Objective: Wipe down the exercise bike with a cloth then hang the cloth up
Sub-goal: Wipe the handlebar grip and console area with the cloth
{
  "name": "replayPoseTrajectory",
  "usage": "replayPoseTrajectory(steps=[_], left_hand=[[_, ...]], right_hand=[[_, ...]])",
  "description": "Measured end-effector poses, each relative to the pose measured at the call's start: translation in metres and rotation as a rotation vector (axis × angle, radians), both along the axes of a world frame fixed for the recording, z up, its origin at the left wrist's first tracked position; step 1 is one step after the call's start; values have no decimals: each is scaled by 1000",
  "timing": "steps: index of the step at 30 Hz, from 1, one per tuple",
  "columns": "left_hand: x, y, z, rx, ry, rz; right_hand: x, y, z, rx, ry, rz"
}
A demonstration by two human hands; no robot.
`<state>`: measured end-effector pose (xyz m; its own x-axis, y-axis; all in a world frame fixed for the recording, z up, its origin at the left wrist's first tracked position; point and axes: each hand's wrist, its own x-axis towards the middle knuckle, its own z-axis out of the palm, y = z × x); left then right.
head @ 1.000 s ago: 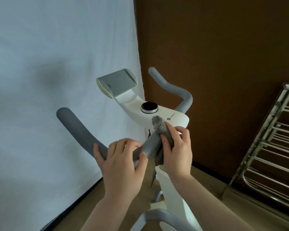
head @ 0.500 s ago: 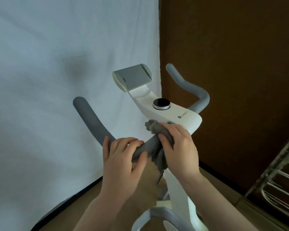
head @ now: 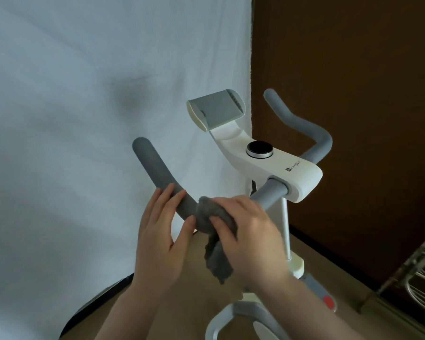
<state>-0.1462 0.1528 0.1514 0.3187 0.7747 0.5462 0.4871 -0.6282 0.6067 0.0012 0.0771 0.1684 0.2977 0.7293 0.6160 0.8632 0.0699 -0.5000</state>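
- Your right hand [head: 249, 231] is clenched around the grey fluffy cloth [head: 216, 224], and it wraps this cloth over the grey foam left handlebar [head: 162, 182] of the white exercise bike [head: 268, 163]. The loose end of the cloth hangs down below the bar, toward 6 o'clock.
- Your left hand [head: 161, 231] holds the same bar just beside the cloth, at its 9 o'clock side. The fingers lie over the top of the bar and the thumb comes up from under; the grip looks light, not tight.
- The cloth sits at the bend of the bar, between your left hand and the white console body with the black round knob [head: 259, 148], which is at about 1 o'clock from the cloth.
- I judge the step in hand is the wiping of the left handlebar; the hanging of the cloth is not yet started.
- The long axis of this bar runs from the joint at the console, down to the bend, then up to its free tip, which points toward 11 o'clock.
- For the next move, I think you must take the left hand away or slide it ahead, because it covers the part the cloth must reach.
- A metal rack [head: 417, 273] shows at the frame edge near 4 o'clock; it may serve for hanging.
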Motion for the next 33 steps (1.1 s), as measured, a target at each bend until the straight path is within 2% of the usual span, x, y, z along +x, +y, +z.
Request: replayPoseTrajectory(steps=[4, 7, 9, 12, 15, 18, 20, 22, 25, 30, 33], left_hand=[[-17, 17, 4, 27, 76, -44], [-28, 30, 3, 83, 122, -98], [-35, 39, 3, 99, 158, -119], [-42, 54, 3, 154, 211, -162], [-39, 69, 7, 156, 109, -217], [-40, 78, 13, 147, 16, -254], [-47, 89, 18, 151, 20, -279], [-53, 104, 22, 166, 19, -288], [-54, 119, 25, 196, 8, -323], [-65, 133, 24, 206, 26, -437], [-70, 145, 22, 238, 32, -474]], right_hand=[[-10, 8, 8, 76, -86, -194], [-41, 23, 14, 60, -146, -177], [-33, 31, 10, 67, -89, -140], [-40, 32, 1, 122, 36, -195], [-76, 56, 7, 112, 32, -217], [-76, 70, 12, 86, 22, -140], [-68, 60, 8, 87, -3, -142], [-77, 49, 6, 83, 57, -164], [-106, 78, 10, 75, 4, -311], [-106, 107, 13, 69, 78, -288], [-116, 100, 13, 121, 88, -380]])
